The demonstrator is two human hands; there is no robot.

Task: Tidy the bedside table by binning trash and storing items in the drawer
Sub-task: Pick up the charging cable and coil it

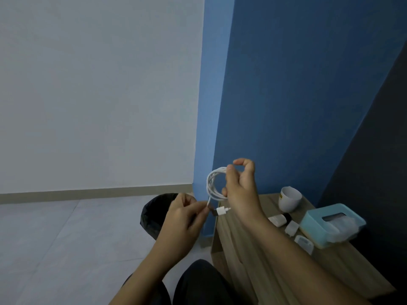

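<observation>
A white charging cable is wound into a small coil held in the air above the left end of the wooden bedside table. My right hand grips the coil's right side, thumb and forefinger curled over its top. My left hand pinches the cable's loose end just below the coil. A white plug sticks out to the right of that pinch. A black bin stands on the floor behind my left hand, partly hidden by it.
On the table stand a white cup, a teal tissue box and several small white items. A blue wall rises behind the table. Pale floor tiles spread to the left. My dark-trousered knees are at the bottom.
</observation>
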